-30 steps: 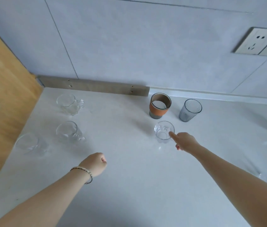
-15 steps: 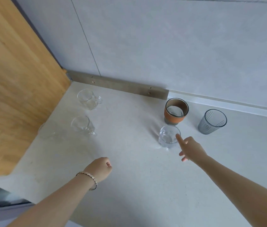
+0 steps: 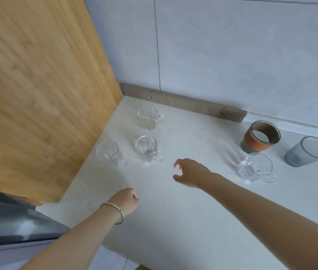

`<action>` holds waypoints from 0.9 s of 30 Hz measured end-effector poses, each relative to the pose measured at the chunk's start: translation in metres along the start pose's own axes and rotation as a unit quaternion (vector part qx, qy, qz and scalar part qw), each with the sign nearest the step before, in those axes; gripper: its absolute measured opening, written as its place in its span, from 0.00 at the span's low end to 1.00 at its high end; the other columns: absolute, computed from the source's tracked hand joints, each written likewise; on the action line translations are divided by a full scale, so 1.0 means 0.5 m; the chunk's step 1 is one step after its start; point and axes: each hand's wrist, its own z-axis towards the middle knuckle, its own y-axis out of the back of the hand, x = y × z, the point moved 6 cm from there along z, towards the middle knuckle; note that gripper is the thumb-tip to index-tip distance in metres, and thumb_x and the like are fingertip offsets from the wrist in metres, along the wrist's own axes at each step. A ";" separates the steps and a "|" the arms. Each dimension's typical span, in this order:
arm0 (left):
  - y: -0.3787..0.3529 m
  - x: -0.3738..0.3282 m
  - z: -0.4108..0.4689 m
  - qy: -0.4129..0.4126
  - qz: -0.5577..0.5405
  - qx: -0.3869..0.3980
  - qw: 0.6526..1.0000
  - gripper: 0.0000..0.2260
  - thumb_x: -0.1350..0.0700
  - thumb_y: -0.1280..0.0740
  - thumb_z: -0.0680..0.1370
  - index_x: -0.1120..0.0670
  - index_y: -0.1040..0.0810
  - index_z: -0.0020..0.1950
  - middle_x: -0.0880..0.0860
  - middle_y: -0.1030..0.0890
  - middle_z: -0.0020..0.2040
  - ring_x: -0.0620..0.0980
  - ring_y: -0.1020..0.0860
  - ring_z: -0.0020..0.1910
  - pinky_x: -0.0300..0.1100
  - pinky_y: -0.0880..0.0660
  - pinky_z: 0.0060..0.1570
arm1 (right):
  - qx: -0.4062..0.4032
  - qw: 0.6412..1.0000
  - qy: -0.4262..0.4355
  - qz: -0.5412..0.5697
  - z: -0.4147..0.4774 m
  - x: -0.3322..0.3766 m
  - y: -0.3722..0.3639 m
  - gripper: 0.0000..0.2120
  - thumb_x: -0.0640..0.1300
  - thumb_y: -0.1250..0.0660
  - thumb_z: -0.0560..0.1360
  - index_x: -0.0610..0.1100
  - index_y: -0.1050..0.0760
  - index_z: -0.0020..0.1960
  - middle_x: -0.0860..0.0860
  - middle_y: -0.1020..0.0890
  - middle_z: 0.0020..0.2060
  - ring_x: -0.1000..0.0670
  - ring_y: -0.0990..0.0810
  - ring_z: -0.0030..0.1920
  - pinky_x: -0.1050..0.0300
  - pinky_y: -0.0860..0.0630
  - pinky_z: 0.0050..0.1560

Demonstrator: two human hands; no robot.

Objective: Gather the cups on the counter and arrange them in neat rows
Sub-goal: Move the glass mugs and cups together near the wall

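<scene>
From the head camera we count six cups on the white counter [image 3: 173, 221]. Four are clear glass mugs with handles: three stand close together near the wooden panel [image 3: 37, 84], at [image 3: 148, 116], [image 3: 147, 148] and [image 3: 109, 153], and a fourth mug [image 3: 255, 168] stands well apart, to the right. Behind it are one orange cup [image 3: 259, 136] and one grey tumbler [image 3: 308, 152]. Our right hand [image 3: 190, 173] hovers with spread fingers, holding nothing. Our left hand [image 3: 126, 200], with a bracelet [image 3: 114, 212], is clenched and empty.

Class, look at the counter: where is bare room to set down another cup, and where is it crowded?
Bare: the counter between the clear mugs and the orange cup, and the front strip. Crowded: the corner by the wooden panel.
</scene>
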 end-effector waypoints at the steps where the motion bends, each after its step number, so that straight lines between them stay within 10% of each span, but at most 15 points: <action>1: 0.012 0.024 0.004 0.003 0.000 0.000 1.000 0.12 0.58 0.44 0.77 0.49 0.34 0.34 0.50 0.26 0.45 0.50 0.28 0.44 0.39 0.33 0.44 | -0.015 1.000 0.012 0.002 0.030 0.040 0.001 0.25 0.49 0.37 0.76 0.48 0.37 0.71 0.47 0.30 0.68 0.46 0.31 0.68 0.52 0.31 0.64; 8: 0.067 0.135 0.033 0.011 -0.009 0.004 1.000 0.12 0.58 0.45 0.77 0.48 0.35 0.34 0.49 0.26 0.43 0.51 0.27 0.43 0.40 0.32 0.41 | -0.048 0.993 0.020 -0.102 0.210 0.193 0.003 0.45 0.45 0.29 0.71 0.56 0.55 0.77 0.49 0.51 0.77 0.40 0.41 0.72 0.48 0.36 0.68; 27: 0.009 -0.170 0.056 -0.157 0.118 0.022 0.980 0.08 0.58 0.47 0.77 0.50 0.33 0.39 0.48 0.27 0.44 0.50 0.29 0.43 0.39 0.36 0.39 | -0.145 0.978 -0.146 0.039 -0.128 -0.168 0.024 0.36 0.58 0.30 0.67 0.55 0.41 0.71 0.52 0.32 0.65 0.48 0.22 0.58 0.59 0.28 0.53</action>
